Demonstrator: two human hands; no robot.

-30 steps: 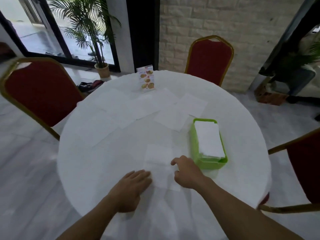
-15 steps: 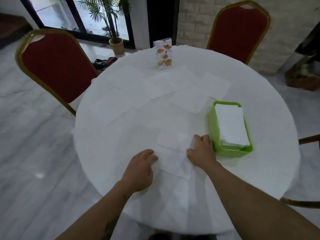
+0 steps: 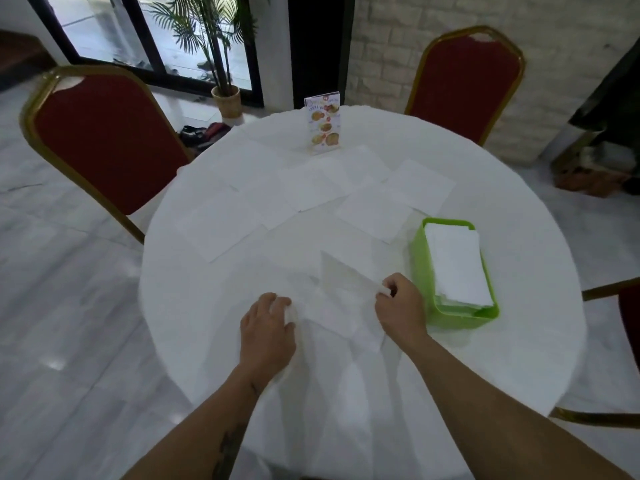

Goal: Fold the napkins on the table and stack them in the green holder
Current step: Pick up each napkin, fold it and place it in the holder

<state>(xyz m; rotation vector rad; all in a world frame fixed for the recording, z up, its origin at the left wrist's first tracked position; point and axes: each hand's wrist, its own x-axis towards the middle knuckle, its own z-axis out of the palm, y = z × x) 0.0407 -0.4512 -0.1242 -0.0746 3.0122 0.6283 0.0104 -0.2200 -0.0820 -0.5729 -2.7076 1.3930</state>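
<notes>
Right hand (image 3: 401, 306) and left hand (image 3: 268, 327) pinching opposite corners of thin white napkin (image 3: 337, 299) (creased, half-lifted).

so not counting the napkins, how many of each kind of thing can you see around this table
red padded chairs with gold frames: 3
green plastic napkin holder: 1
clear upright menu card stand: 1
potted palm: 1
total: 6

A single head-worn camera is looking forward and steeply down from the near edge of the round table (image 3: 519, 209), sitting close above it, facing the far edge and taking in the whole tabletop with wide-angle curving.
</notes>
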